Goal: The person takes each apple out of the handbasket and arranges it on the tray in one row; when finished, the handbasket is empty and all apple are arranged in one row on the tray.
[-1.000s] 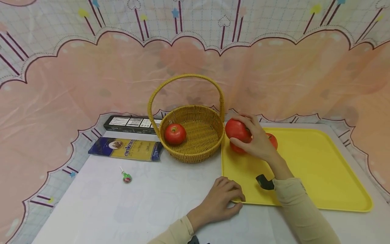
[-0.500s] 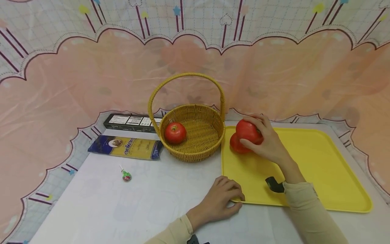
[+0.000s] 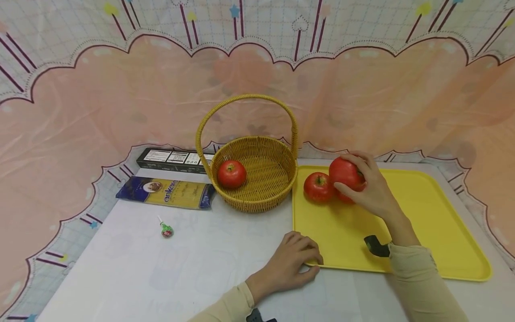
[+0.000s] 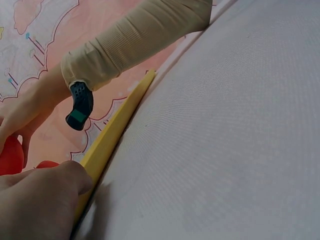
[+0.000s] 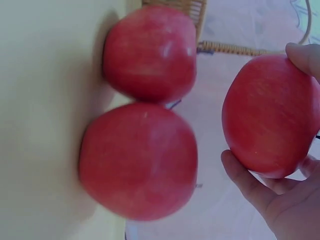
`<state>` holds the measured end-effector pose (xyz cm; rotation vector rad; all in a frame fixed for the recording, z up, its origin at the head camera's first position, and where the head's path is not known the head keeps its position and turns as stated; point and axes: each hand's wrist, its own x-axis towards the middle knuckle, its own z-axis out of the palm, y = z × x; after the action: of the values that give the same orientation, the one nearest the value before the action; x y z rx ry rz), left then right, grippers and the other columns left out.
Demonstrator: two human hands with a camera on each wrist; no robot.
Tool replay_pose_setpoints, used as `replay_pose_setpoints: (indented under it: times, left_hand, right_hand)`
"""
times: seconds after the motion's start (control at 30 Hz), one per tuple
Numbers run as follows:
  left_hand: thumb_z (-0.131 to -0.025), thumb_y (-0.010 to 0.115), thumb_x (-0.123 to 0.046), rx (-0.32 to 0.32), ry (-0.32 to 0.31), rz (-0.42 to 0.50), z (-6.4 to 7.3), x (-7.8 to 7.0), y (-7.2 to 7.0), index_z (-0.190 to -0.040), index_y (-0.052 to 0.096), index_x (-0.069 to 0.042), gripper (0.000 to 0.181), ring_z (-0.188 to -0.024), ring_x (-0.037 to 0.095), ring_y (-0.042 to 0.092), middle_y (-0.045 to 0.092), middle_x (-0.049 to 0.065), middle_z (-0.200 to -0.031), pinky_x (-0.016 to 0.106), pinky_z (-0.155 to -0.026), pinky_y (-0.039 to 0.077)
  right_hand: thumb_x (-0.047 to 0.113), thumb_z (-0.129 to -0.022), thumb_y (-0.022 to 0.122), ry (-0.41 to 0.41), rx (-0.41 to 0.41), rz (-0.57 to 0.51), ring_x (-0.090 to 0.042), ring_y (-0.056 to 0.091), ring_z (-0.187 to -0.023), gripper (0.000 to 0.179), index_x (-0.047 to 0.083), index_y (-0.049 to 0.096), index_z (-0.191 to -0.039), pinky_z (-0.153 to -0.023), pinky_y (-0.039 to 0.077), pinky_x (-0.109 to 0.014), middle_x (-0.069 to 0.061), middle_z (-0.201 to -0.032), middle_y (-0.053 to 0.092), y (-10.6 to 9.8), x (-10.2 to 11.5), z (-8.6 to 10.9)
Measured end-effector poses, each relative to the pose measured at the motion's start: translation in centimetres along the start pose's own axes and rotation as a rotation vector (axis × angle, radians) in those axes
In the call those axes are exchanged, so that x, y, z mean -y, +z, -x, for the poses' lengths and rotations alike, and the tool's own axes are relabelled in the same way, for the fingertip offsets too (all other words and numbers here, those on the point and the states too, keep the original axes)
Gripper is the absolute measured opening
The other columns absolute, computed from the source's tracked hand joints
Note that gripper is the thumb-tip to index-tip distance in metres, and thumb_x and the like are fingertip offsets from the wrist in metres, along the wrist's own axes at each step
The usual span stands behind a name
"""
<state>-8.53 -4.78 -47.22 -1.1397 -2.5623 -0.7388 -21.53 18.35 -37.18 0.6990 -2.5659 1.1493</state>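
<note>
My right hand (image 3: 372, 185) grips a red apple (image 3: 345, 173) from its right side, thumb below and fingers over the top. In the right wrist view this held apple (image 5: 270, 115) is raised off the tray. Two more apples sit side by side on the yellow tray (image 3: 426, 223): one apple (image 3: 318, 187) shows fully in the head view, the other is mostly hidden behind the held one. My left hand (image 3: 287, 264) holds the tray's near left corner, fingers curled over the rim and thumb outside. In the left wrist view, that hand (image 4: 45, 200) covers part of the rim.
A wicker basket (image 3: 257, 205) with a tall handle stands left of the tray, one apple (image 3: 231, 174) inside. Farther left lie a black box (image 3: 173, 161), a blue and yellow pasta packet (image 3: 165, 192) and a green-wrapped lollipop (image 3: 166, 230). A patterned cloth hangs behind.
My right hand has carried the held apple rightward above the tray, uncovering the left tray apple and passing in front of the right one. My left hand stays at the tray corner.
</note>
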Motion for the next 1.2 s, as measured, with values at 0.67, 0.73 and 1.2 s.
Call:
replay_pose_setpoints:
  times: [0.67,0.73,1.2]
  left_hand:
    - [-0.09,0.059,-0.032,0.003,0.0,-0.009,0.0,-0.1,0.0,-0.094,0.063,-0.031,0.006,-0.1,0.004,0.045,0.055,-0.013,-0.107,0.033,-0.102,0.03]
    - [-0.09,0.059,-0.032,0.0,0.003,-0.012,0.1,-0.1,0.0,-0.094,0.063,-0.031,0.006,-0.1,0.004,0.045,0.055,-0.013,-0.106,0.033,-0.102,0.03]
    - [-0.089,0.059,-0.032,0.001,-0.002,-0.01,0.0,-0.1,-0.2,-0.094,0.063,-0.032,0.006,-0.099,0.004,0.045,0.055,-0.013,-0.107,0.034,-0.101,0.031]
  right_hand:
    - [0.025,-0.08,0.075,0.113,-0.032,0.036,-0.027,0.041,-0.118,0.065,0.032,0.044,-0.137,-0.082,0.031,-0.005,0.0,-0.14,0.032,-3.2,-2.3,1.5]
    - [0.025,-0.08,0.075,0.123,-0.03,0.037,-0.029,0.041,-0.117,0.065,0.031,0.044,-0.138,-0.081,0.031,-0.005,-0.001,-0.139,0.032,-3.5,-2.4,1.6]
    - [0.027,-0.081,0.074,0.159,0.017,0.066,-0.037,0.043,-0.116,0.067,0.034,0.041,-0.139,-0.081,0.034,-0.011,-0.009,-0.137,0.032,-4.5,-3.4,1.9]
